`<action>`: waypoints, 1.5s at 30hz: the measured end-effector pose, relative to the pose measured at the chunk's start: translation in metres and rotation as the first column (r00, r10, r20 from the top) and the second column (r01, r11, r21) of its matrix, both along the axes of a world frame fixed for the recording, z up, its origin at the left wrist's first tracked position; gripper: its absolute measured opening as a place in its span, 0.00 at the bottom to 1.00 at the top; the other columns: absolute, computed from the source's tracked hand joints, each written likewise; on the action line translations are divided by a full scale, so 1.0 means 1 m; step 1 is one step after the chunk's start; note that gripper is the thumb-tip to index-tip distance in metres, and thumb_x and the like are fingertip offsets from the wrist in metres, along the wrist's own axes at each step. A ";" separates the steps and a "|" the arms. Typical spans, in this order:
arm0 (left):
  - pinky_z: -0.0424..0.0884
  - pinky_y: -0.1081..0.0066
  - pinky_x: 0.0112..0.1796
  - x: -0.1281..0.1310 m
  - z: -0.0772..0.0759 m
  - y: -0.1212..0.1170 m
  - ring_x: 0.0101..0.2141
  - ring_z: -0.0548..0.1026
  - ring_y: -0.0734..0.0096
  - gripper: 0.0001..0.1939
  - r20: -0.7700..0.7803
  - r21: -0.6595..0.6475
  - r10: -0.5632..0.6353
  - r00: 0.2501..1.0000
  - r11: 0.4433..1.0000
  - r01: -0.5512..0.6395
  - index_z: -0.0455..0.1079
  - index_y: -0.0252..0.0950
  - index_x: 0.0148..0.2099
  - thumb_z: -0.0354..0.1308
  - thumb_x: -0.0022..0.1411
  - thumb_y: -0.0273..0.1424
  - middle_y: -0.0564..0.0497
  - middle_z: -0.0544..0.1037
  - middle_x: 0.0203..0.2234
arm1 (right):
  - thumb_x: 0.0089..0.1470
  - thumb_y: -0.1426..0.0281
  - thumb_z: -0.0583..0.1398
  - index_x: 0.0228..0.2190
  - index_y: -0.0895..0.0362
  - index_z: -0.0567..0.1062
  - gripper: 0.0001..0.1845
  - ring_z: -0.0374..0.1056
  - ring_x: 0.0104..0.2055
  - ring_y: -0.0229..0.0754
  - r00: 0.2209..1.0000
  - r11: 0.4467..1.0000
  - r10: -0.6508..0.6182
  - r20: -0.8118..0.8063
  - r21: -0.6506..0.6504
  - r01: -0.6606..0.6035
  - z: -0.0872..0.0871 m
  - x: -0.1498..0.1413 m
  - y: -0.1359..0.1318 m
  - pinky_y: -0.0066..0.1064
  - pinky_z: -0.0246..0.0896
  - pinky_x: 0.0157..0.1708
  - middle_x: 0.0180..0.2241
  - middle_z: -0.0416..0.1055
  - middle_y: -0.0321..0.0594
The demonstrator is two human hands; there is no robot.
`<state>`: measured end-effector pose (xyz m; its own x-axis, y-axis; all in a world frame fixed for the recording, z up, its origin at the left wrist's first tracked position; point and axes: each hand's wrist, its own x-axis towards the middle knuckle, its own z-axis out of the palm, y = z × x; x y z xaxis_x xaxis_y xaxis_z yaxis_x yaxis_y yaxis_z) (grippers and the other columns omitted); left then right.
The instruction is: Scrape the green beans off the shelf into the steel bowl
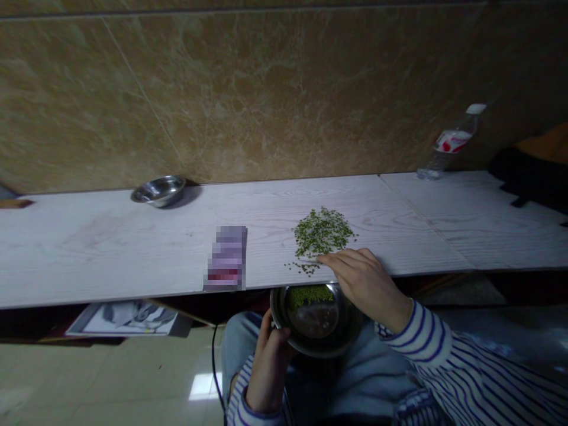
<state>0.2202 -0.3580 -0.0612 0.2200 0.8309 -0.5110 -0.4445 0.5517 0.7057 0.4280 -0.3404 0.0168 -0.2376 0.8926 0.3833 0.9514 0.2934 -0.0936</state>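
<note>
My left hand (270, 361) grips the left rim of a shiny metal bowl (317, 349), thumb on the rim. The bowl is held over my lap, just below the front edge of the table. Green mung beans (310, 294) lie along its far side. On the tabletop, a loose patch of mung beans (323, 232) is spread out, with a few strays between it and the edge. My right hand (359, 281) is palm down at the table's edge, fingers stretched out to the left. Its fingertips touch the tabletop beside the near beans.
A second metal bowl (160, 191) stands by the wall. A blurred-out flat rectangular item (226, 258) lies left of the beans. A clear plastic bottle (450, 145) stands at the right, near a dark bag-like thing (528, 171). An open drawer (128, 319) sits under the white table (89, 254).
</note>
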 end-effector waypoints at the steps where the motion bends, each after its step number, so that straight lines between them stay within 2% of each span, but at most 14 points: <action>1: 0.70 0.68 0.34 -0.001 0.000 0.000 0.43 0.74 0.57 0.24 0.003 -0.001 0.002 1.000 1.000 -0.002 0.69 0.45 0.52 0.58 0.50 0.29 0.47 0.77 0.45 | 0.56 0.80 0.53 0.49 0.55 0.71 0.20 0.67 0.45 0.41 1.000 1.000 -0.005 0.004 0.007 0.005 0.000 0.000 0.002 0.35 0.53 0.41 0.44 0.75 0.41; 5: 0.70 0.69 0.35 -0.003 -0.002 -0.001 0.45 0.73 0.57 0.26 0.032 -0.002 0.013 0.999 1.000 -0.013 0.67 0.45 0.54 0.57 0.51 0.28 0.48 0.76 0.46 | 0.57 0.79 0.53 0.48 0.56 0.71 0.19 0.67 0.44 0.42 1.000 1.000 0.000 0.013 0.006 0.000 -0.001 -0.004 0.011 0.35 0.53 0.41 0.44 0.75 0.42; 11: 0.69 0.68 0.37 -0.005 -0.001 0.002 0.47 0.72 0.57 0.27 0.055 -0.016 0.028 0.998 1.000 -0.027 0.63 0.44 0.56 0.56 0.52 0.27 0.47 0.74 0.48 | 0.56 0.79 0.54 0.48 0.56 0.71 0.19 0.66 0.46 0.43 0.997 0.996 0.075 0.010 -0.049 -0.075 0.000 -0.015 0.013 0.36 0.52 0.43 0.45 0.74 0.42; 19: 0.70 0.67 0.37 -0.007 -0.002 0.001 0.47 0.72 0.56 0.29 0.063 -0.033 0.034 0.997 0.999 -0.032 0.62 0.44 0.58 0.56 0.52 0.27 0.46 0.74 0.49 | 0.57 0.79 0.53 0.47 0.56 0.71 0.18 0.66 0.46 0.43 0.997 0.995 0.073 -0.010 -0.071 -0.073 0.003 -0.018 0.020 0.36 0.51 0.43 0.45 0.74 0.42; 24: 0.69 0.67 0.39 -0.009 -0.001 0.003 0.47 0.72 0.57 0.32 0.086 -0.024 0.036 0.996 0.999 -0.034 0.58 0.43 0.60 0.56 0.52 0.27 0.45 0.74 0.50 | 0.58 0.79 0.53 0.46 0.57 0.71 0.16 0.66 0.46 0.43 0.991 0.985 0.137 -0.007 -0.104 -0.137 0.004 -0.029 0.029 0.36 0.50 0.44 0.44 0.74 0.42; 28: 0.69 0.67 0.38 -0.012 0.000 0.004 0.46 0.73 0.58 0.33 0.076 -0.025 0.041 0.996 0.999 -0.039 0.58 0.43 0.60 0.57 0.50 0.27 0.45 0.74 0.50 | 0.57 0.79 0.53 0.44 0.57 0.72 0.15 0.66 0.47 0.43 0.982 0.974 0.190 0.000 -0.128 -0.188 0.009 -0.031 0.025 0.37 0.49 0.44 0.43 0.74 0.42; 32: 0.69 0.69 0.37 -0.011 -0.003 0.002 0.46 0.73 0.58 0.30 0.063 -0.034 0.043 0.997 0.999 -0.040 0.62 0.45 0.58 0.57 0.51 0.27 0.47 0.74 0.49 | 0.57 0.80 0.53 0.43 0.57 0.72 0.14 0.66 0.48 0.43 0.976 0.967 0.218 -0.002 -0.133 -0.216 0.014 -0.021 0.014 0.37 0.48 0.45 0.43 0.75 0.42; 38: 0.69 0.70 0.36 -0.006 -0.007 0.002 0.46 0.72 0.58 0.25 0.059 -0.015 0.022 0.998 1.000 -0.021 0.66 0.44 0.53 0.57 0.50 0.28 0.48 0.75 0.47 | 0.56 0.81 0.53 0.44 0.56 0.71 0.16 0.67 0.46 0.42 0.992 0.989 0.125 -0.003 -0.075 -0.125 0.013 -0.011 0.012 0.36 0.48 0.43 0.44 0.74 0.41; 41: 0.69 0.69 0.37 -0.006 -0.005 0.001 0.44 0.73 0.59 0.27 0.064 -0.013 0.025 0.998 1.000 -0.024 0.65 0.43 0.55 0.58 0.50 0.28 0.48 0.76 0.46 | 0.56 0.81 0.53 0.45 0.56 0.71 0.16 0.67 0.45 0.42 0.996 0.993 0.082 0.020 -0.083 -0.080 0.010 -0.015 0.019 0.36 0.48 0.42 0.44 0.75 0.41; 45: 0.70 0.68 0.37 -0.008 -0.005 0.002 0.45 0.73 0.58 0.30 0.075 -0.017 0.046 0.996 0.999 -0.045 0.64 0.44 0.57 0.57 0.49 0.27 0.46 0.76 0.47 | 0.56 0.80 0.54 0.44 0.56 0.71 0.15 0.67 0.45 0.42 0.994 0.990 0.094 0.049 -0.112 -0.088 0.008 -0.022 0.021 0.36 0.47 0.42 0.42 0.75 0.41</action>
<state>0.2118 -0.3560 -0.0661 0.2210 0.8329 -0.5074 -0.5210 0.5407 0.6604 0.4061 -0.3199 0.0247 -0.3376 0.9020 0.2692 0.9257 0.3700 -0.0791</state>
